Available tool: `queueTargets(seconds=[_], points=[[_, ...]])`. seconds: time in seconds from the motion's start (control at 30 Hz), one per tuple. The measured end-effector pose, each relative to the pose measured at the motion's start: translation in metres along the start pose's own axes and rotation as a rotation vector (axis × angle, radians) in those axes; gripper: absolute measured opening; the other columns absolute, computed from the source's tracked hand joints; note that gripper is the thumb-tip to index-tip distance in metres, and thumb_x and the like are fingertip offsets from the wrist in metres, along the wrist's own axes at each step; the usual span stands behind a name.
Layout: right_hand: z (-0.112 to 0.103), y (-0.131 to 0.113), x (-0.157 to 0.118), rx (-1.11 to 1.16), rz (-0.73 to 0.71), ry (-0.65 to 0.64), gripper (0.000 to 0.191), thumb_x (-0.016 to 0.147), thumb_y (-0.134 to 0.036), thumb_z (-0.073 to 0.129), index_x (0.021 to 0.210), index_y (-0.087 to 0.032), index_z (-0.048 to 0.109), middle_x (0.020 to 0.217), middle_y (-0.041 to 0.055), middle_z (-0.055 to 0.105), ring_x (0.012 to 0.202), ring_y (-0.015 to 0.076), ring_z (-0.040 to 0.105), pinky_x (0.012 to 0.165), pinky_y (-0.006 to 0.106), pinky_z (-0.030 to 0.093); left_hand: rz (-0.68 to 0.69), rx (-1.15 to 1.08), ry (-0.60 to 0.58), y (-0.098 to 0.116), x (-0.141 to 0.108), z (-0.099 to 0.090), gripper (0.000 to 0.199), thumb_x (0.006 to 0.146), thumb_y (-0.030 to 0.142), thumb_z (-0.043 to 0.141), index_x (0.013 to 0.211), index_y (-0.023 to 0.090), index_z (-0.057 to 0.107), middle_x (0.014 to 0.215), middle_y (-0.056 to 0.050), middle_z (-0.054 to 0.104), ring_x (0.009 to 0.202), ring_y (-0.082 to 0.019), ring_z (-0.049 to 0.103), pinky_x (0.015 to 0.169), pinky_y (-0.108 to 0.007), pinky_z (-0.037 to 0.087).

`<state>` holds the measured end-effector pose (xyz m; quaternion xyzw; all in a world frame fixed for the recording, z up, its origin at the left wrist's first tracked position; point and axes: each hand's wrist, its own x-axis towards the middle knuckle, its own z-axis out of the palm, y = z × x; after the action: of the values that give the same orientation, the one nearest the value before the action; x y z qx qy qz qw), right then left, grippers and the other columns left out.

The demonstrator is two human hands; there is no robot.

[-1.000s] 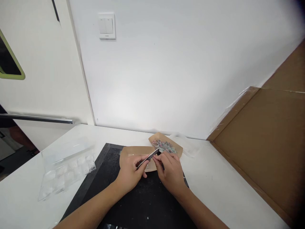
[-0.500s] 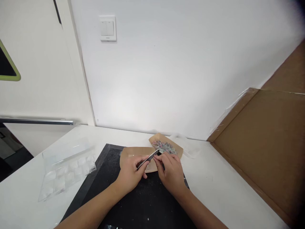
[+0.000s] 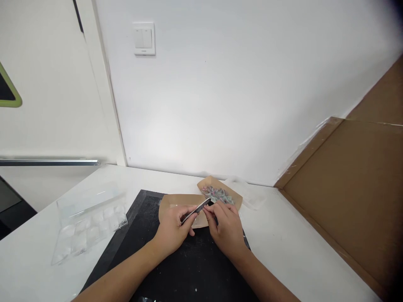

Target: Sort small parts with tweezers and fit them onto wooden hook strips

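Observation:
My left hand (image 3: 173,228) is closed on a nail file (image 3: 201,205), a slim strip with a dark face and a pale edge, tilted up to the right. Opposite it, my right hand (image 3: 226,224) is pinched at the file's far end; whatever sits between those fingertips is too small to make out. Both hands are over a brown paper tray (image 3: 165,205), which they partly cover. Behind the right hand stands a second paper tray (image 3: 206,182), holding a heap of small grey, green and pinkish pieces (image 3: 217,193).
A black mat (image 3: 185,272) lies under the hands on the white table (image 3: 283,235). To the left is an opened clear plastic compartment box (image 3: 91,230). Crumpled clear plastic (image 3: 252,197) rests by the wall. Brown cardboard (image 3: 346,188) stands along the right edge.
The hands and the file keep almost the same place. The view has shifted very slightly.

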<state>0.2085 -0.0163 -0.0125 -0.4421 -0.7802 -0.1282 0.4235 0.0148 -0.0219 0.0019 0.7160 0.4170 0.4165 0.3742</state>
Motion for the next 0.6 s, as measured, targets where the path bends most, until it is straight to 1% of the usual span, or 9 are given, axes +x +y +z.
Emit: queueTargets(seconds=[0.3,0.43,0.6], points=[[-0.0007,0.0009,-0.0007,0.014,0.002,-0.002,0.014,0.102,-0.024,0.056,0.090,-0.021,0.062,0.076,-0.0001,0.063,0.072,0.0165,0.058,0.079,0.034,0.038,0.002,-0.004,-0.001,0.0015,0.0000,-0.0003,0.039,0.101,0.039,0.052,0.133,0.026,0.069,0.093,-0.002,0.078,0.054,-0.011,0.068,0.061,-0.023,0.050],[0.0003,0.0015,-0.0006,0.017,-0.006,0.003,0.014,0.102,-0.023,0.056,0.090,-0.021,0.062,0.076,0.0001,0.063,0.071,0.0165,0.058,0.079,0.034,0.038,-0.005,-0.001,-0.009,0.0006,-0.0001,-0.0003,0.040,0.101,0.041,0.051,0.133,0.025,0.069,0.091,-0.002,0.077,0.053,-0.011,0.068,0.060,-0.023,0.050],[0.0009,0.0030,-0.0010,0.009,-0.001,0.011,0.012,0.102,-0.024,0.057,0.092,-0.021,0.062,0.077,0.0003,0.064,0.073,0.0170,0.059,0.080,0.034,0.038,-0.004,0.011,0.003,0.0010,-0.0007,-0.0005,0.039,0.101,0.040,0.052,0.134,0.026,0.069,0.093,-0.001,0.078,0.054,-0.011,0.069,0.063,-0.023,0.051]])
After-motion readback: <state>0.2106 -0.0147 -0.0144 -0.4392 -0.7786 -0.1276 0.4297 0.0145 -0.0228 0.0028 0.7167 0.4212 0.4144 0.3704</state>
